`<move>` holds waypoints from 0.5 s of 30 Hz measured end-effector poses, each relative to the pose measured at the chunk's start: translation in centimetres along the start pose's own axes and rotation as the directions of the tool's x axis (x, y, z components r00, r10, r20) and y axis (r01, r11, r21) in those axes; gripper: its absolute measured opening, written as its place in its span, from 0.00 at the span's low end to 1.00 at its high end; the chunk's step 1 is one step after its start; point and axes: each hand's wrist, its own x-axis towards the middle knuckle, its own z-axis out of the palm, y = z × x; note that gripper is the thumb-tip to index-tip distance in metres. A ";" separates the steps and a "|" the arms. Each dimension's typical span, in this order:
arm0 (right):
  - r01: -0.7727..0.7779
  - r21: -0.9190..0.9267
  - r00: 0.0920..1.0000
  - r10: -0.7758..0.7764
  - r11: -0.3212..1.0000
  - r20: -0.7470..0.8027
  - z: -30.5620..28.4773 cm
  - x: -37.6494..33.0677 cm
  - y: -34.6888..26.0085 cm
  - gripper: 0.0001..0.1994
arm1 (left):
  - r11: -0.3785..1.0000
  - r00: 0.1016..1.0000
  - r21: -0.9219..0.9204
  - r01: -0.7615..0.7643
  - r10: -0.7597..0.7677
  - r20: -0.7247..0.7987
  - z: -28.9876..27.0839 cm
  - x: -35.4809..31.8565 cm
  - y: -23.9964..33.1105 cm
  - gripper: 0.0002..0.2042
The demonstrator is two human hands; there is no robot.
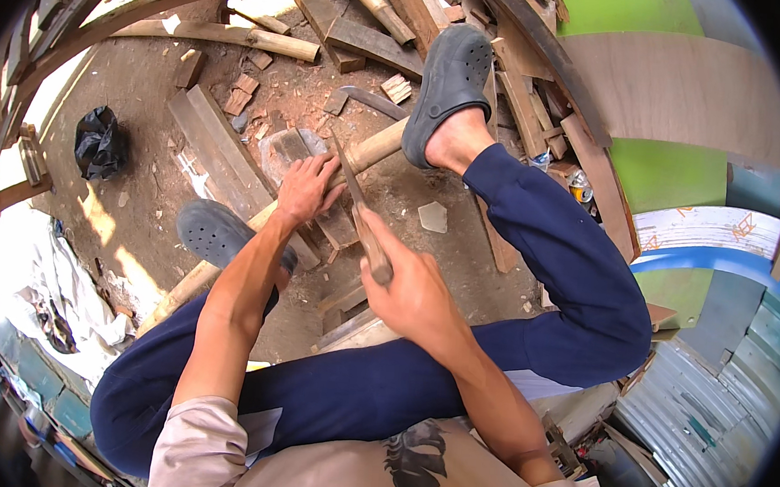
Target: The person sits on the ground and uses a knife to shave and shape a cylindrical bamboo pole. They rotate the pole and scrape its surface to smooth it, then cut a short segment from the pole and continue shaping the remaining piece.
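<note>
A long pale bamboo pole (pixel 186 293) lies slantwise on the ground, from lower left to upper right. My left hand (pixel 307 188) grips it near the middle, fingers curled over the top. In my right hand (pixel 412 293) is a machete (pixel 348 172), held by its wooden handle with the narrow blade pointing up and away. The blade is beside my left fingertips, crossing over the pole; whether it touches cannot be made out. Beneath the pole sits a wooden block (pixel 338 228). A dark grey clog (pixel 453 84) on my right foot is at the pole's far end.
Planks (pixel 223 153) and wood scraps lie left of the pole, with a pile of timber (pixel 378 41) at the back. A black plastic bag (pixel 100 143) sits far left, above white cloth (pixel 48 281). Green panels (pixel 670 179) and corrugated metal sheets (pixel 697 414) line the right.
</note>
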 end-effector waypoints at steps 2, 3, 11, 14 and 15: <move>0.080 0.006 0.996 -0.079 0.997 -0.051 0.2 -1.4 0.5 0.34 | 1.000 1.000 0.000 -0.022 0.022 -0.018 -0.1 0.1 0.2 0.28; 0.119 0.006 0.990 -0.118 0.993 -0.079 0.3 -2.1 0.7 0.35 | 1.000 1.000 0.007 -0.018 0.018 -0.009 -0.1 0.1 0.2 0.28; 0.005 -0.045 0.999 -0.006 0.999 -0.032 0.5 -0.7 1.4 0.38 | 0.998 0.998 0.044 -0.039 0.041 -0.039 0.1 0.0 -0.1 0.27; -0.072 -0.015 0.997 0.072 0.997 0.007 0.4 -0.8 0.3 0.38 | 0.999 0.999 0.044 -0.020 0.022 -0.043 0.4 0.2 -0.2 0.27; -0.120 -0.019 0.993 0.121 0.993 0.019 0.6 0.2 0.2 0.37 | 0.999 0.999 0.042 -0.013 0.015 -0.045 0.4 0.3 -0.3 0.27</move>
